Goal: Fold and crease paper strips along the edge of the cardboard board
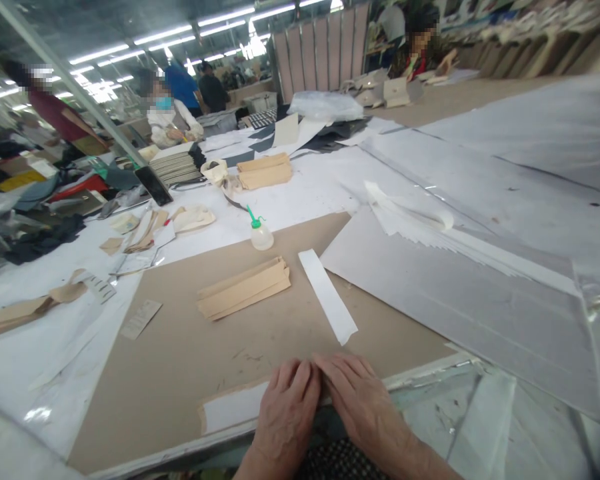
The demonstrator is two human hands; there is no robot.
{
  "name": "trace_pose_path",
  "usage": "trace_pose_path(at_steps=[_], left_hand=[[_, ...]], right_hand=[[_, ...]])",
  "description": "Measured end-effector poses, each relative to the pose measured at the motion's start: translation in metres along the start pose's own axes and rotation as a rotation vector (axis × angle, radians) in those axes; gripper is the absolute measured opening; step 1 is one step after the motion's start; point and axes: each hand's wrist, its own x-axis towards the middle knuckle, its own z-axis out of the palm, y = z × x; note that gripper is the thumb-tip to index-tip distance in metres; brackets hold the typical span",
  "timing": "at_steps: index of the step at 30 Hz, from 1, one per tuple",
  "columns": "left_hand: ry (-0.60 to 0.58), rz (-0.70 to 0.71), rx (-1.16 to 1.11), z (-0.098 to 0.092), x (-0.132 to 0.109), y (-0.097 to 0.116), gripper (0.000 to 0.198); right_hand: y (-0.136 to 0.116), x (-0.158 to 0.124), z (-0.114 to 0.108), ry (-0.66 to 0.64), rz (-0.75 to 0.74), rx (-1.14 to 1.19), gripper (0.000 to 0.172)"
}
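At the near edge of the brown board, a tan strip carries a white paper strip; its right part is hidden under my hands. My left hand presses over it, fingers bent and close together. Touching it at the fingertips, my right hand curls its fingers down on the strip's hidden end; both thumbs are mostly out of sight. Just beyond lies a loose white strip. Left of that rests a stack of tan strips.
A small bottle with a green spout stands at the board's far edge. On the right, a grey sheet bears fanned white strips. A printed card lies left. Another tan bundle is farther back. Several people work beyond.
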Motion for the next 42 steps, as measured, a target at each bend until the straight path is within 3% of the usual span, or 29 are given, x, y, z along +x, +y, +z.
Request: trace_pose_path(at_steps=[8,13,17,25,28,30,34,39,42], left_hand=[[0.079,-0.134,-0.323,-0.007,-0.012,-0.005,0.034],[0.167,-0.354,-0.303,-0.025,-0.044,-0.038,0.024],[0.136,-0.422,-0.242,-0.035,-0.064,-0.064,0.015],[0.022,-0.409,-0.325,-0.037,-0.068,-0.065,0.014],[0.012,-0.412,-0.339,-0.036,-0.065,-0.066,0.015],[0.009,-0.394,-0.324,-0.035,-0.062,-0.068,0.015],[-0.036,-0.314,-0.234,-0.036,-0.058,-0.071,0.013],[-0.143,-0.156,-0.089,-0.042,-0.060,-0.073,0.025],[-0.132,-0.057,0.022,-0.043,-0.061,-0.071,0.025]], right_hand=[[0.002,0.000,0.009,0.003,-0.138,-0.165,0.046],[0.003,0.000,0.007,-0.073,-0.110,-0.175,0.047],[0.000,0.002,0.006,-0.089,-0.083,-0.189,0.045],[-0.005,0.020,-0.005,-0.046,-0.033,-0.228,0.033],[-0.018,0.029,-0.003,0.016,-0.033,-0.272,0.035],[-0.031,0.031,0.004,-0.014,-0.074,-0.215,0.038],[-0.054,0.028,0.026,-0.165,-0.131,-0.041,0.036],[-0.057,0.024,0.036,-0.167,-0.113,-0.027,0.034],[-0.054,0.023,0.036,-0.154,-0.138,-0.033,0.032]])
